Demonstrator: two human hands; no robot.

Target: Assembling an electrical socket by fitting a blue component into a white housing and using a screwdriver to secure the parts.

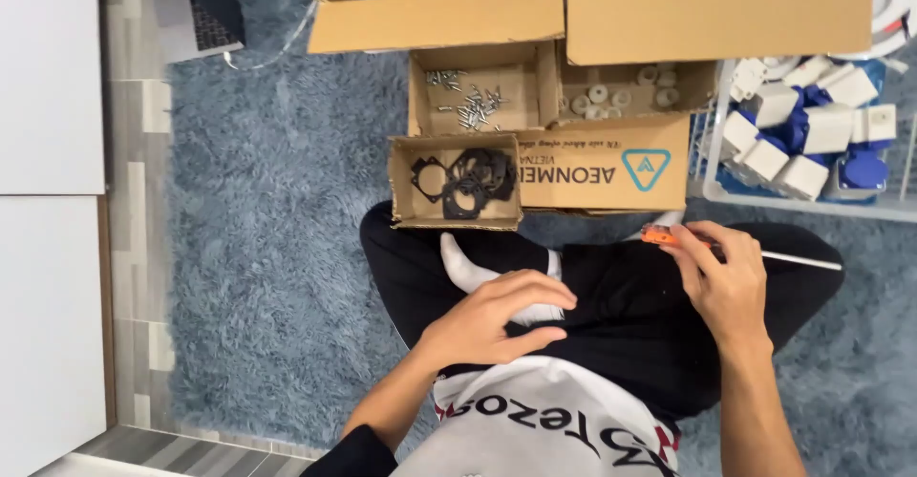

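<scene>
On a shaggy blue-grey rug (277, 248), the right hand (728, 281) grips a screwdriver (735, 248); the left hand (497, 319) rests loosely open, empty.

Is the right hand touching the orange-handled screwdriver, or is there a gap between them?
Touching. The head view shows the right hand with its fingers wrapped over the orange handle of the screwdriver, whose metal shaft sticks out past the hand.

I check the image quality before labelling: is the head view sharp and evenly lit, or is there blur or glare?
Head view: light is soft and even, without glare; the left hand looks slightly motion-blurred; the right hand holding the orange-handled screwdriver is fairly sharp; the small cardboard box of black gaskets is clear.
</scene>
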